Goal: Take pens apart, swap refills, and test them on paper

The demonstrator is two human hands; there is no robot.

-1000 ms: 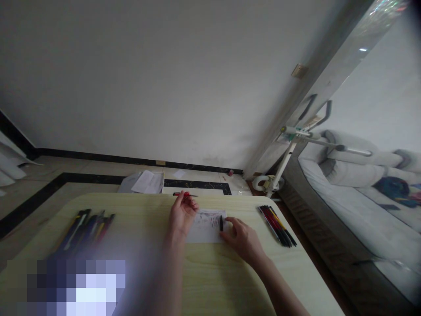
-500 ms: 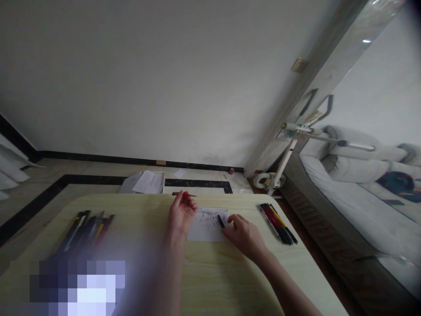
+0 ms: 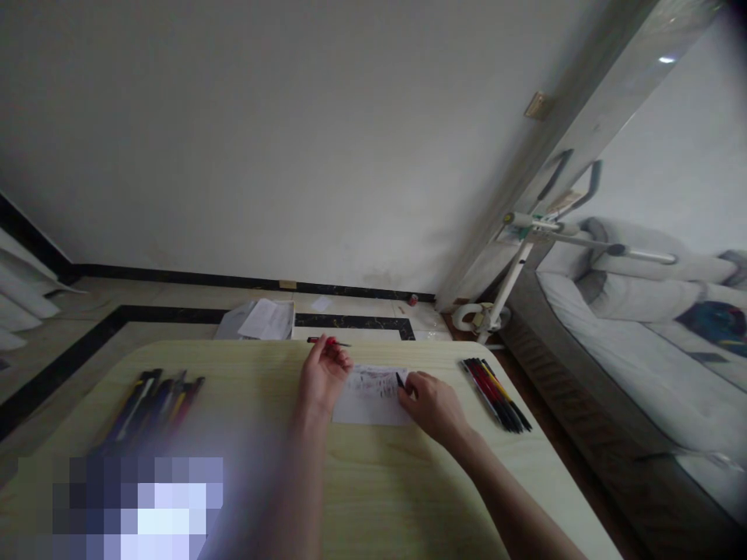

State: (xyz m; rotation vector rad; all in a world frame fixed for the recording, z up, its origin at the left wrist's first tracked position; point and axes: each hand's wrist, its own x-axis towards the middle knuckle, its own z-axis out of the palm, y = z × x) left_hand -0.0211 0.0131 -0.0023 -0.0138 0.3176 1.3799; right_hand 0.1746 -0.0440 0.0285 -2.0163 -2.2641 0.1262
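Observation:
My left hand (image 3: 322,379) rests on the left edge of a small white sheet of paper (image 3: 369,398) with red and black scribbles, and pinches a red pen (image 3: 325,341) that points across the table's far edge. My right hand (image 3: 432,406) grips a black pen (image 3: 400,380) with its tip on the paper's upper right part. The paper lies flat on the pale wooden table (image 3: 373,498).
A row of red and black pens (image 3: 496,383) lies to the right of the paper. Several dark and coloured pens (image 3: 152,399) lie at the table's left. A blurred patch covers the near left. Papers (image 3: 265,319) lie on the floor beyond; a grey sofa (image 3: 636,334) stands right.
My right hand has slid a little to the right and up along the paper with the black pen. My left hand has stayed in place.

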